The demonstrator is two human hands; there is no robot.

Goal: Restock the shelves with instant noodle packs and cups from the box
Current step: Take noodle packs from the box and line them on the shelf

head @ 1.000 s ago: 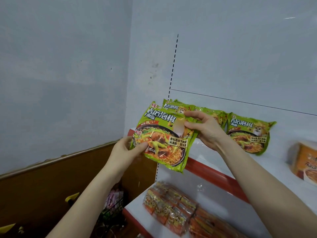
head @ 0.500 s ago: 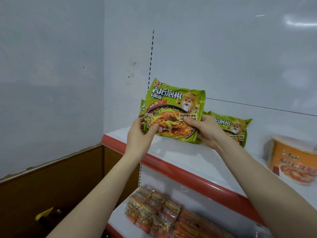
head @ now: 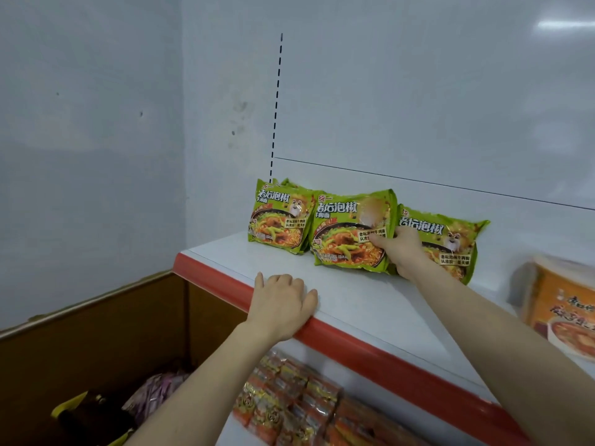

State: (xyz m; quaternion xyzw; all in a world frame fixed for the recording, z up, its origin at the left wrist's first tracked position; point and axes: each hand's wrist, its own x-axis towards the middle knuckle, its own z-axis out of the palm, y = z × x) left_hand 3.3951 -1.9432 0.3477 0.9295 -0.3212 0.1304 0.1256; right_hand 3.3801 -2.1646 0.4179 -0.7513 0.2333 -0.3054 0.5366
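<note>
Three green instant noodle packs stand in a row on the white top shelf [head: 354, 304], leaning toward the back panel. My right hand [head: 401, 249] grips the right edge of the middle green pack [head: 347, 233], thumb on its front. The left green pack [head: 278, 217] stands free at the shelf's left end, with another pack's edge showing behind it. The right green pack [head: 450, 239] stands partly behind my right hand. My left hand [head: 283, 304] rests flat and empty on the shelf's front edge, fingers over the red trim.
An orange noodle cup [head: 560, 304] stands on the top shelf at the far right. Orange-red noodle packs [head: 289, 397] lie in rows on the lower shelf. Low at the left, purple packs [head: 154, 394] and a yellow-edged bag lie beside a brown panel [head: 96, 336].
The middle pack went from held up in both hands to standing on the shelf. My left hand let go and dropped to the shelf's front edge; my right hand still holds the pack.
</note>
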